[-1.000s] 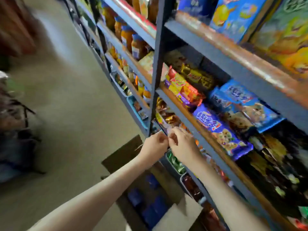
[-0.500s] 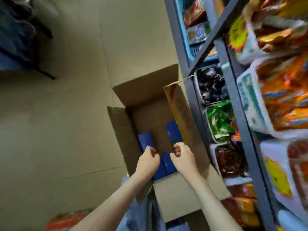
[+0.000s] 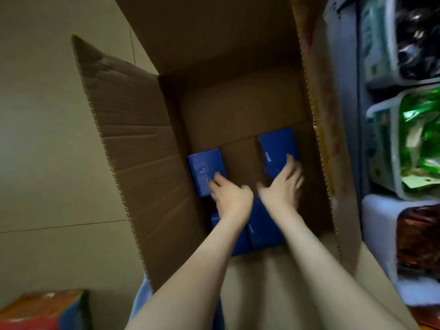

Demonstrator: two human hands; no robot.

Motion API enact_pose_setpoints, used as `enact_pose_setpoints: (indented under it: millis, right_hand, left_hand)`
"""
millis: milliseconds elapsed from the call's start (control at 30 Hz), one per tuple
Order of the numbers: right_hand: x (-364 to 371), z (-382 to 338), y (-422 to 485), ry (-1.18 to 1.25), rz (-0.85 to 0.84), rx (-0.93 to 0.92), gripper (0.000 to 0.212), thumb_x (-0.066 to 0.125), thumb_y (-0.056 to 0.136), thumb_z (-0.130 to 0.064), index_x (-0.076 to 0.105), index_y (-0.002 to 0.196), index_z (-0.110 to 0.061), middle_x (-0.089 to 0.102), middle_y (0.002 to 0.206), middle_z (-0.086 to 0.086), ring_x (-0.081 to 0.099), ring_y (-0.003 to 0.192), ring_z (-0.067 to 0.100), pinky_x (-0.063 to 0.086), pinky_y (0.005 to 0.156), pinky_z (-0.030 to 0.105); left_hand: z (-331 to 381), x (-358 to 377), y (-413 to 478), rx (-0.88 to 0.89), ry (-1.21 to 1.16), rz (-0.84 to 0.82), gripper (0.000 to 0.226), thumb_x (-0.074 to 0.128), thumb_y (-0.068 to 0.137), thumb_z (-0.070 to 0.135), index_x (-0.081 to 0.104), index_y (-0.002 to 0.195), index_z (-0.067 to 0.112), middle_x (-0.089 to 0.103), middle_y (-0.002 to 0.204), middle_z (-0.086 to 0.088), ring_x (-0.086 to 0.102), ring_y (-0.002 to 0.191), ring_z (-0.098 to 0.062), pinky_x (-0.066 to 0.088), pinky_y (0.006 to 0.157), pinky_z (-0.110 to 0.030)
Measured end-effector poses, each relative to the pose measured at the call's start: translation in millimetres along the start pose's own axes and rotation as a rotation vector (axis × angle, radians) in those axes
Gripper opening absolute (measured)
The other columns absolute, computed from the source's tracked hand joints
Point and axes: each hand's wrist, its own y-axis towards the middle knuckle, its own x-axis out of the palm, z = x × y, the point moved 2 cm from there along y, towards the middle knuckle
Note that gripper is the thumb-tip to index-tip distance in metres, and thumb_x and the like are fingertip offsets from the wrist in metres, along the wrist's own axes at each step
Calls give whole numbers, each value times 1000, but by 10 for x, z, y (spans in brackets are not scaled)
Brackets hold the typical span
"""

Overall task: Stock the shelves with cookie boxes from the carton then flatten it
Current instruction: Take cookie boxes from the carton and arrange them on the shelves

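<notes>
Well, nearest me two spare cookie boxes (image 3: 264, 231) lie under the wrists in the carton (image 3: 133, 139). Further in, the left hand (image 3: 228, 198) lays spread fingers on the left blue box (image 3: 204, 167), the right hand (image 3: 283, 186) likewise on the right blue box (image 3: 277, 148); neither grips. A pick, I'd judge: close, lift, turn to the shelves (image 3: 345, 91).

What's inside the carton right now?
Blue cookie boxes on the carton floor, one at each hand, more nearer. The left hand and right hand hide the exact count.
</notes>
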Motion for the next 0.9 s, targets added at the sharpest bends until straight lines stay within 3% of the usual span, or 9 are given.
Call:
enact_pose_setpoints:
  millis: [133,267,400,533,733,900]
  right_hand:
    - [172,-5,565,-101,81,11,106,73,77,-37,-2,151,-18,5,157,19,7,144,36,9,115,48]
    - [56,-42,577,7,131,59,104,75,73,-26,5,149,-18,22,149,20,22,136,40,21,111,49]
    - [-283,-224,124,191,95,26,104,80,65,-31,15,145,-19,33,141,20,30,131,39,29,108,46]
    - [-879,-467,-602,314,-9,1,96,80,63,-35,23,139,-23,41,135,15,39,125,32,35,103,41]
    - [-1592,-721,-1210,488,-167,32,94,77,63,-43,20,136,-32,43,133,5,45,119,24,44,98,41]
    - [-1526,-668,-1129,413,-167,22,96,76,66,-43,19,142,-27,36,141,9,35,129,27,36,106,45]
  left_hand:
    - [-56,205,121,127,-26,20,61,53,87,13,24,141,7,20,143,-13,30,131,-32,32,107,-36]
    - [-35,191,-18,179,-69,2,58,52,88,9,26,140,7,27,141,-13,35,129,-31,33,107,-36]
    - [112,-72,-458,217,-64,35,61,48,87,3,23,142,8,25,142,-10,34,128,-28,36,105,-38]
    - [365,-573,-1191,357,-19,70,64,50,84,-1,25,142,4,29,141,-11,29,131,-25,22,98,-13]
    - [651,-1134,-1913,527,190,40,68,59,79,5,31,141,4,31,144,-13,32,130,-29,27,104,-30]
    - [556,-1103,-1839,515,205,12,67,57,82,7,29,142,6,32,142,-12,31,129,-29,29,104,-32]
